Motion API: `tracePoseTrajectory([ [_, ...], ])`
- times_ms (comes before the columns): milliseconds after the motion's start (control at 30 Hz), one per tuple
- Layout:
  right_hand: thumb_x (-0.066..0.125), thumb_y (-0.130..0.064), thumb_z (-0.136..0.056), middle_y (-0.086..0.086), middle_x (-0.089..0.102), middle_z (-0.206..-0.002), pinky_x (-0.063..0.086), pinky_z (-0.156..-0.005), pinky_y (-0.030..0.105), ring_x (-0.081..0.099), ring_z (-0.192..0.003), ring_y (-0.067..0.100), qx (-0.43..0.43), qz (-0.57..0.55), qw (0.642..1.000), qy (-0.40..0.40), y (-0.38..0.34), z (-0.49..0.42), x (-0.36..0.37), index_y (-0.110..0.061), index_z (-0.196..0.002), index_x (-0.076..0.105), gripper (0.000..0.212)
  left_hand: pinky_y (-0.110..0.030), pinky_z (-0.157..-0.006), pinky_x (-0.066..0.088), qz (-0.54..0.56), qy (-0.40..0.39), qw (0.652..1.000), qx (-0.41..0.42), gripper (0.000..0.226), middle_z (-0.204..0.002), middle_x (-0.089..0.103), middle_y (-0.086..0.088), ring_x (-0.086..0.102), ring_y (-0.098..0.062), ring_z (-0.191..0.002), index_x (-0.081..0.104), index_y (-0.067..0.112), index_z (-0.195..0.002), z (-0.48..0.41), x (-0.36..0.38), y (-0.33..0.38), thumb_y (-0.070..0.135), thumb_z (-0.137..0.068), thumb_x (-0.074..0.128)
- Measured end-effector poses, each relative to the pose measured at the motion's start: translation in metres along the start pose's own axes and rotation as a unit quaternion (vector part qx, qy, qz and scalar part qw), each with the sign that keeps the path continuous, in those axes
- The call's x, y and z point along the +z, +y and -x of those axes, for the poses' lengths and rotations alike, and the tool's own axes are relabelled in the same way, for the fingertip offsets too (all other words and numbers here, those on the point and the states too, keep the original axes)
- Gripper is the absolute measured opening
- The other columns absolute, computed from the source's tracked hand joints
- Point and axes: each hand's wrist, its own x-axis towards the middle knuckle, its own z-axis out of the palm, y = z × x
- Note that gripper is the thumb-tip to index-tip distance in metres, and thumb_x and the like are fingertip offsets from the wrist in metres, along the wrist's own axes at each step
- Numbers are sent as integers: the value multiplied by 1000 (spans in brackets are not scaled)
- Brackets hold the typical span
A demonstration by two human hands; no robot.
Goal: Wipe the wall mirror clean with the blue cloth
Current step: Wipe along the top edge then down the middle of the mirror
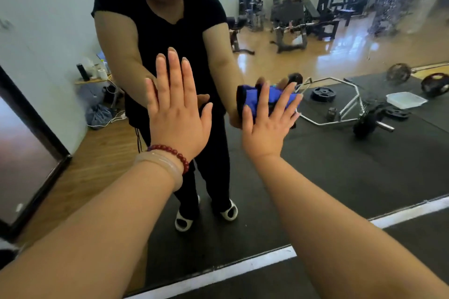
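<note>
Our two arms reach out toward the wall mirror (pixel 340 165). Our left hand (pixel 178 114) lies flat on the mirror, fingers straight and close together, holding nothing. A red bead bracelet (pixel 170 152) sits on that wrist. Our right hand (pixel 266 128) is on the mirror too, just beside the left one. Its fingers are spread out straight and press the blue cloth (pixel 269 98) against the glass. Smeary marks (pixel 398 7) show high up on the mirror's right part, so we think a lot is left to wipe. To do it well, we should press evenly, keep the cloth under our palm, and wipe in long lines that overlap.
</note>
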Motion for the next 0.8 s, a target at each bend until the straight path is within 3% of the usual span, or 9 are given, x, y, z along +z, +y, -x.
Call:
tracePoseTrajectory([
  [133, 34, -49, -97, 24, 18, -158, 17, -109, 67, 13, -143, 51, 45, -19, 997, 53, -6, -77, -28, -22, -151, 32, 60, -51, -120, -4, -10, 2, 1000, -19, 81, -160, -7, -21, -8, -35, -148, -8, 2, -152, 2, 3, 6, 46, -98, 35],
  [200, 37, -47, -98, 26, 22, -156, 22, -107, 68, 17, -141, 53, -26, 4, 997, 66, 6, -83, -31, -23, -150, 36, 58, -50, -119, -6, -12, 18, 1000, -9, 82, -160, -6, -20, -12, -33, -147, -11, 4, -151, 0, 5, 12, 44, -97, 35],
  [300, 37, -48, -99, 24, 21, -157, 17, -110, 68, 14, -142, 49, -138, 31, 989, 33, 46, -59, -23, -28, -149, 33, 54, -45, -119, -12, -20, 51, 996, 66, 79, -160, -4, -15, -20, -27, -146, -5, 7, -152, -16, 4, 25, 41, -93, 34],
  [400, 33, -51, -99, 15, 14, -157, 16, -111, 67, 11, -143, 46, -187, 55, 981, 3, 77, -45, -22, -35, -148, 28, 52, -43, -119, -12, -11, 88, 994, 65, 76, -160, -1, -13, -12, -28, -148, 3, 5, -153, -46, 0, 42, 38, -93, 36],
  [600, 35, -51, -100, 13, 19, -159, 8, -114, 63, 13, -144, 46, -196, 34, 979, 54, 43, -95, -37, -39, -148, 33, 50, -50, -118, -5, -24, 128, 991, 26, 73, -159, 6, -15, -4, -30, -146, 9, 6, -153, -62, 15, 66, 37, -95, 41],
  [733, 36, -51, -101, 13, 25, -157, 14, -114, 62, 19, -144, 44, -250, 45, 964, 76, 55, -104, -37, -38, -148, 36, 48, -53, -118, -4, -31, 128, 991, 22, 75, -159, 0, -14, -16, -26, -147, 0, 8, -153, -63, 20, 65, 39, -96, 38],
  [800, 33, -48, -102, 19, 28, -156, 19, -112, 65, 21, -142, 46, -173, 38, 980, 96, 73, -108, -37, -36, -148, 34, 48, -53, -118, -4, -33, 125, 991, 23, 76, -159, -1, -14, -17, -26, -146, -5, 10, -152, -63, 23, 66, 40, -97, 37],
])
